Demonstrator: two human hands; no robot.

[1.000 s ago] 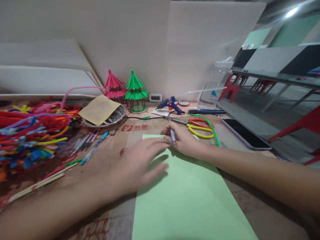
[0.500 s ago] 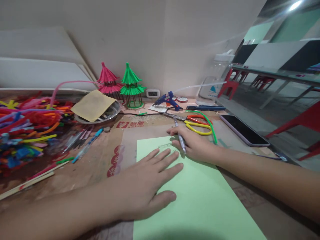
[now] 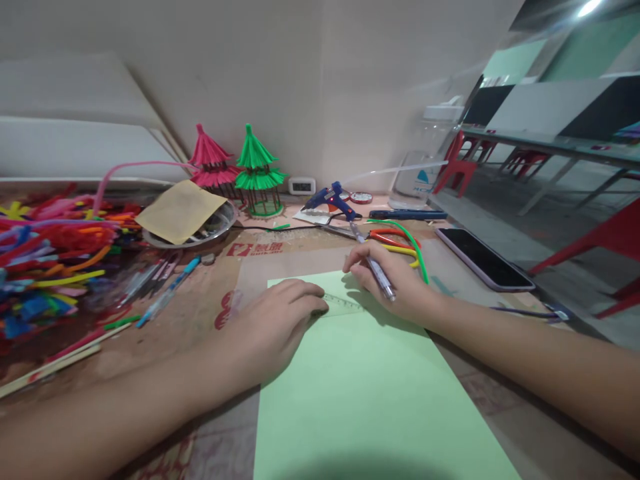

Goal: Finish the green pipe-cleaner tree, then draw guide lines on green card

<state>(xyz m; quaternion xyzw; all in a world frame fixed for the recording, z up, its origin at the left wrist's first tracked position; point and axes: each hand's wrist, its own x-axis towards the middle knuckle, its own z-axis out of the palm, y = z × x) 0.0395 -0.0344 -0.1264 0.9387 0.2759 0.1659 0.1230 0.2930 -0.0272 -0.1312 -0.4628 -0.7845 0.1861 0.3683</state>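
A light green sheet of paper (image 3: pixel 370 400) lies on the table. On its upper part rests a clear ruler (image 3: pixel 344 302), slightly tilted. My left hand (image 3: pixel 280 320) is at the ruler's left end, its fingers bent together and closed on that end. My right hand (image 3: pixel 390 277) is just beyond the ruler's right end, with a pen (image 3: pixel 381 277) held between thumb and fingers. The pen leans back, its lower end over the hand and its other end toward the scissors (image 3: pixel 390 239).
Colourful pipe cleaners (image 3: pixel 50 267) are heaped at the left. Behind stand a pink model tower (image 3: pixel 210 160), a green one (image 3: pixel 257 173), a blue glue gun (image 3: pixel 330 200) and a water bottle (image 3: pixel 413 173). A phone (image 3: pixel 485 260) lies at the right.
My left hand has drawn back from lying flat with spread fingers, and its fingers have closed at the ruler. More of the ruler shows. My right hand has shifted slightly, still with the pen.
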